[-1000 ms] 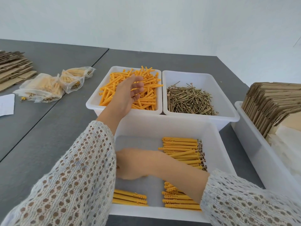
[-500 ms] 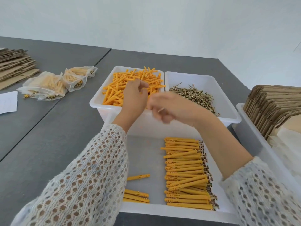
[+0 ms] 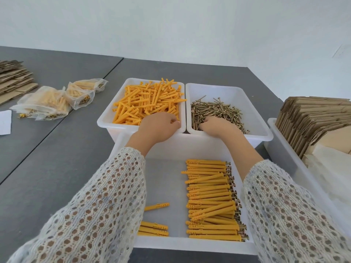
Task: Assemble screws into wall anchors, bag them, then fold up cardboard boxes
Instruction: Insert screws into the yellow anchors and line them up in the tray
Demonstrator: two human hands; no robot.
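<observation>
Three white plastic bins sit close together on the grey tabletop (image 3: 57, 168) in the head view, with a fourth at the right edge. The far-left bin (image 3: 106, 122) holds a loose heap of orange plastic wall anchors (image 3: 150, 103), too many to count. The far-right bin (image 3: 262, 130), its wall touching the first, holds a tangle of brass-coloured screws (image 3: 218, 111), likewise uncountable. The near bin (image 3: 190, 247) carries a neat row of roughly two dozen assembled anchors with screw heads showing (image 3: 210, 202) along its right side, and four more anchors (image 3: 154, 224) at its left, partly under the sleeve; bare floor lies between.

The left hand (image 3: 159, 128) rests at the near edge of the anchor heap, fingers curled down into it; whether they hold one I cannot tell. The right hand (image 3: 216, 126) is curled into the screws, its grasp hidden too.

Three filled clear bags (image 3: 57, 101) lie on the table to the left. Flat brown cardboard blanks (image 3: 13, 78) are stacked far left, and more cardboard blanks (image 3: 313, 118) stand in the right-edge bin (image 3: 281, 149). Open tabletop remains left of the bins.
</observation>
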